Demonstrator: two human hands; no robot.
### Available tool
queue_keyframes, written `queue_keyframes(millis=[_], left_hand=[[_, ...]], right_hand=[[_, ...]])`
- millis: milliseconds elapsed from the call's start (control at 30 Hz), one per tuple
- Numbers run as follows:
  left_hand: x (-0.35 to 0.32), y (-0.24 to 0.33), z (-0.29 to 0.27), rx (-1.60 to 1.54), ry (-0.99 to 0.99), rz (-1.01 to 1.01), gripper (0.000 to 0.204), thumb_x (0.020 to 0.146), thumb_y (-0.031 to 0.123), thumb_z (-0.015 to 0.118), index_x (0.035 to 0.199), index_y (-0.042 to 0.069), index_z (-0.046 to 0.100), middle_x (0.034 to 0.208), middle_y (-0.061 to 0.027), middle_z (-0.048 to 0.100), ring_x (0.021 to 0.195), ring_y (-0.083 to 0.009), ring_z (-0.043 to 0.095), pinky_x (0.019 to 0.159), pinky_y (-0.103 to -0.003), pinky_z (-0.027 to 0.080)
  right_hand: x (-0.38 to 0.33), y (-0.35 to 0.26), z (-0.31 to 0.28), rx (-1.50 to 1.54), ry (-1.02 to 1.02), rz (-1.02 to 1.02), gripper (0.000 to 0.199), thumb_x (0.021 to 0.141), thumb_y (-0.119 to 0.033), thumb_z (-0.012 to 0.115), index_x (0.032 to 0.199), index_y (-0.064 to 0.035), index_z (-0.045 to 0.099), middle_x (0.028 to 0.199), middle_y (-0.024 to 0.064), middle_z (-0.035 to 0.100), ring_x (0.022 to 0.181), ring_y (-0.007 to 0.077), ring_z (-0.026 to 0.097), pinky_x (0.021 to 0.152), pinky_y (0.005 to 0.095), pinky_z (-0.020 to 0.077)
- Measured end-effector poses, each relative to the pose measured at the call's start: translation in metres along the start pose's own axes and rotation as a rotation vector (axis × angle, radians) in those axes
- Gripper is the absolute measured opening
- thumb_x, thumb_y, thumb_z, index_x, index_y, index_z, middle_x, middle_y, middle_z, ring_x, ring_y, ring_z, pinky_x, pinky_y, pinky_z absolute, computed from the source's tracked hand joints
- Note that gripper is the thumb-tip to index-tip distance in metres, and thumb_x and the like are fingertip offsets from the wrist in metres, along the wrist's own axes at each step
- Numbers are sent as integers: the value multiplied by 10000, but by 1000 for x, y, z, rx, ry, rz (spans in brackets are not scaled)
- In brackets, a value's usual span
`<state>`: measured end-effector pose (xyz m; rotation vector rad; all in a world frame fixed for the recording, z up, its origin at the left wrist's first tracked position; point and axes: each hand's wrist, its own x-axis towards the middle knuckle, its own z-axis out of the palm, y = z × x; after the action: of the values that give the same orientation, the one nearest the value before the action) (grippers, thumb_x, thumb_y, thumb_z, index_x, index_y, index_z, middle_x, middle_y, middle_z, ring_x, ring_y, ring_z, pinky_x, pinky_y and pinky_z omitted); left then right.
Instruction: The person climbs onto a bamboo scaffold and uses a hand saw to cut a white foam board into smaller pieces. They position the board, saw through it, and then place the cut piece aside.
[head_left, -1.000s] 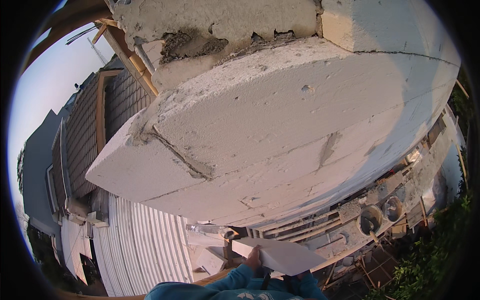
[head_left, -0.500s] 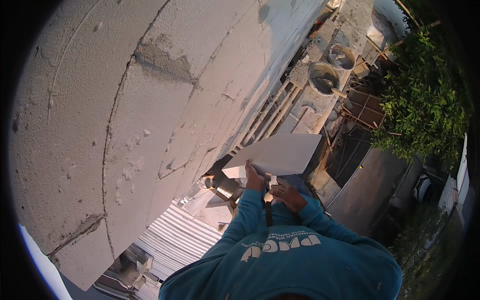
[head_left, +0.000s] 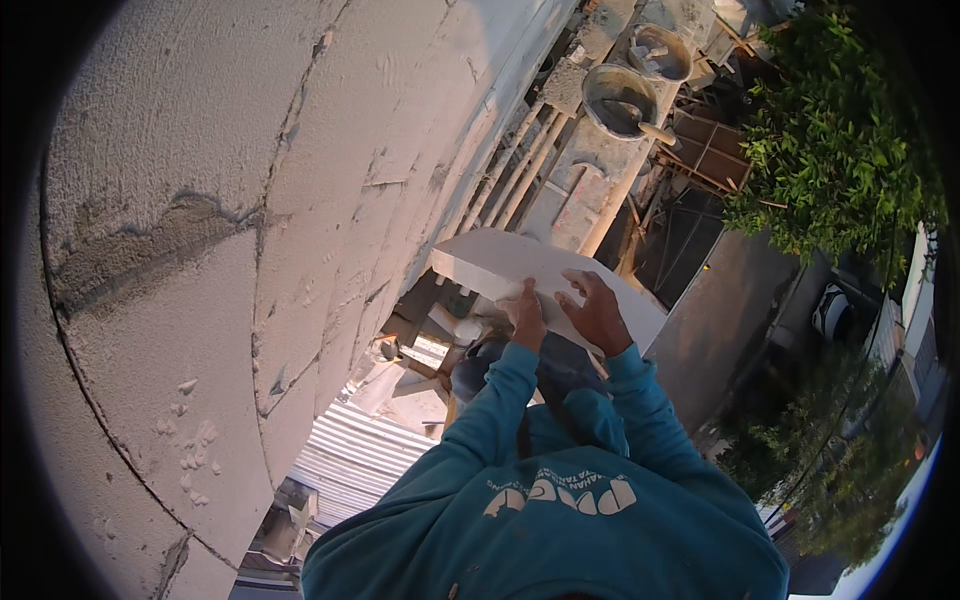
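Observation:
A pale lightweight concrete block [head_left: 515, 258], flat and angular, lies in front of me, close to the wall on its left end. My left hand [head_left: 526, 318] is closed at its near edge, with fingers against the face; whatever lies under the palm is hidden. Over the right part of the block, my right hand [head_left: 597, 312] has its fingers bent and apart, fingertips at or just above the surface. I cannot make out anything held in it.
A tall block wall [head_left: 190, 330] with rough mortar joints fills the left. Beyond the block runs a plank platform [head_left: 560, 205] bearing a mortar bucket [head_left: 615, 100] with a handled tool and another bucket [head_left: 660, 52]. Leafy branches [head_left: 840, 150] hang at right; a corrugated roof [head_left: 355, 460] lies below.
The block has turned, its left end now thicker in view. My right hand has moved from the near edge up over its face, and its fingers have spread. The view has shifted.

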<state>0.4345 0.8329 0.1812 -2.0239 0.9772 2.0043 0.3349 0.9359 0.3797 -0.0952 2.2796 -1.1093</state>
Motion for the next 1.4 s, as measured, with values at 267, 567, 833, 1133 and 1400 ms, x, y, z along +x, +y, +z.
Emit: queue_keyframes(millis=[267,567,833,1133,1400], left_hand=[[19,-29,33,338,-66,192,1109,748,307,813,1522,-85,123,1462,-271,381,1301,-336,464,1076,-410,397],[38,-5,63,372,-64,298,1116,767,262,800,1531,-84,64,1490,-272,341,1346,-342,414,1127,-408,331],[68,6,60,176,-222,169,1123,811,238,783,1555,21,-30,1461,-204,329,1362,-313,347,1156,-429,263],[121,-29,58,-39,-401,124,1096,822,286,792,1568,108,10,1490,-166,297,1375,-287,328,1162,-434,260],[209,-97,80,-55,-576,1,1198,839,250,796,1560,108,-150,1518,-205,245,1399,-308,331,1167,-438,275]], right_hand=[[108,51,81,-471,-342,241,766,819,-501,696,1376,-10,507,1275,233,567,1237,398,516,1027,484,450],[160,198,50,-420,-47,415,839,866,-637,582,1392,12,503,1333,258,552,1266,394,520,1040,467,447],[203,331,53,-149,-412,782,981,854,-792,467,1398,24,506,1416,271,498,1296,388,504,1091,443,392],[241,365,64,11,-489,695,919,793,-798,554,1245,-5,653,1170,218,661,1077,350,645,956,428,484],[268,394,44,101,-303,547,743,805,-637,712,1184,1,689,1011,171,723,937,256,696,852,375,537]])
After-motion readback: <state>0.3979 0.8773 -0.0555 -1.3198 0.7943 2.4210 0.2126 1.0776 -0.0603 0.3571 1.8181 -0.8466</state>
